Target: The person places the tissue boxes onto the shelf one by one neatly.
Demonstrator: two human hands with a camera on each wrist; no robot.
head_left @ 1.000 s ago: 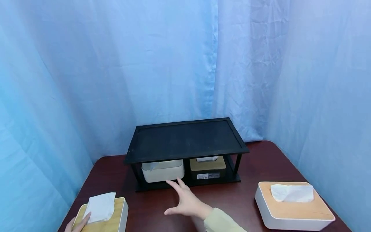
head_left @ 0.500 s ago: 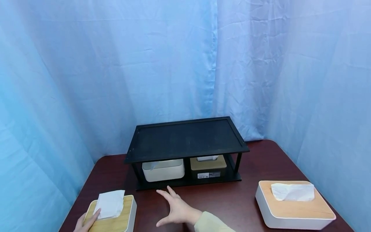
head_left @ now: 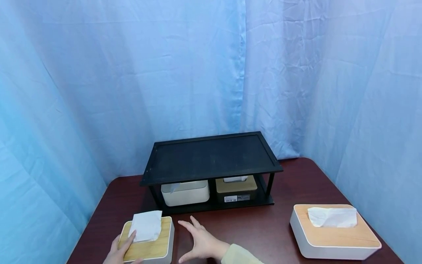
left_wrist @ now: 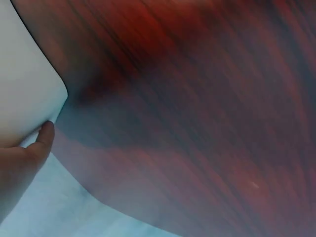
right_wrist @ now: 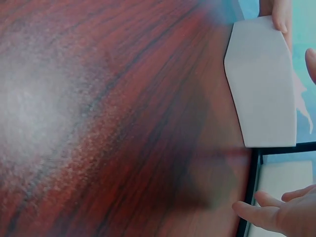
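In the head view a tissue box [head_left: 155, 251] with a pale wooden lid and white sides is at the lower left, a white tissue [head_left: 145, 225] sticking out of its top. My left hand [head_left: 120, 251] holds this box at its left and near side, one finger lying over the lid by the tissue. The left wrist view catches a fingertip [left_wrist: 47, 133] at the lower corner of the white side. My right hand [head_left: 206, 242] is spread to the right of the box, apart from it, with thumb and fingers wide and nothing between them.
A black two-level rack [head_left: 211, 156] stands behind the hands. On its lower level are a white box [head_left: 186, 194] and a dark box with a wooden lid [head_left: 236, 187]. Another tissue box [head_left: 343, 238] sits at the right of the dark red table [head_left: 257, 227]. Blue curtains [head_left: 197, 66] surround it.
The left hand has moved right with the tissue box, bringing it nearer the rack's front left corner. My right hand has come slightly left and toward me, still spread.
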